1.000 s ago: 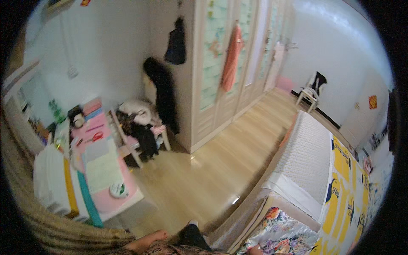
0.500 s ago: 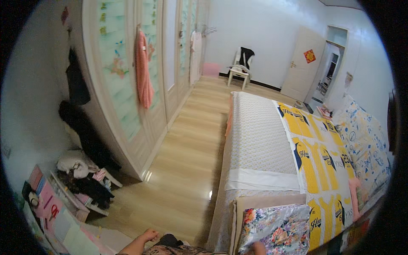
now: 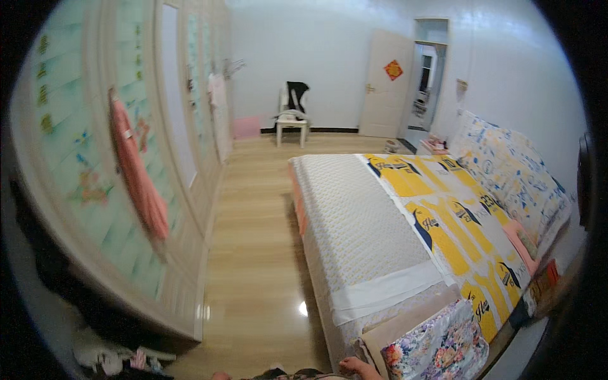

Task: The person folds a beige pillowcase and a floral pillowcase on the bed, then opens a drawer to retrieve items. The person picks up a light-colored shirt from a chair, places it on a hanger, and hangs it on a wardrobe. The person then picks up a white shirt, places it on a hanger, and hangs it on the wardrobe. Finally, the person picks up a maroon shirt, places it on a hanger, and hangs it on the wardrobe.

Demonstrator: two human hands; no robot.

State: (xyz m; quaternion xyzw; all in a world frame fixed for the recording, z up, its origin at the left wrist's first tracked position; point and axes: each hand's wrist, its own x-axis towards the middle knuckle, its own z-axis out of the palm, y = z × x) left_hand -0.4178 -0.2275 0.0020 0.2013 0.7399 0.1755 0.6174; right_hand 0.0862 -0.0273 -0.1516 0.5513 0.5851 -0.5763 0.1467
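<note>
"What sort of room is it?"

"A bedroom with pale walls and a wood-look floor (image 3: 250, 253). A tall wardrobe (image 3: 183, 278) with green glass panels lines the left side, a coral garment (image 3: 138, 174) hanging on its front. Against the far wall stands a white chair (image 3: 291, 123) with a black cloth (image 3: 296, 95) over its back, and to the right of that a door (image 3: 380, 104) bearing a red diamond-shaped decoration (image 3: 393, 70)."

"And the bed?"

"The bed (image 3: 335, 202) fills the right, under a light patterned cover. A yellow, white and dark blue printed cloth (image 3: 465, 253) lies along its far side, and a plain white strip (image 3: 387, 292) crosses the cover nearer the person."

"Where's the floral fabric?"

"The floral fabric (image 3: 437, 348) is at the bed's near end, folded, lying on a folded beige cloth (image 3: 405, 324)."

"Is the right hand on it?"

"The right hand (image 3: 356, 365) is just left of the pair, close to the beige cloth's folded edge. Whether they touch, I can't tell. Its fingers look loosely bent, with nothing visible in them, but the grip side is hidden."

"The left?"

"Only a sliver of the left hand (image 3: 221, 376) shows at the lower edge, over the floor. I can't tell how open it is or whether it holds anything."
</note>
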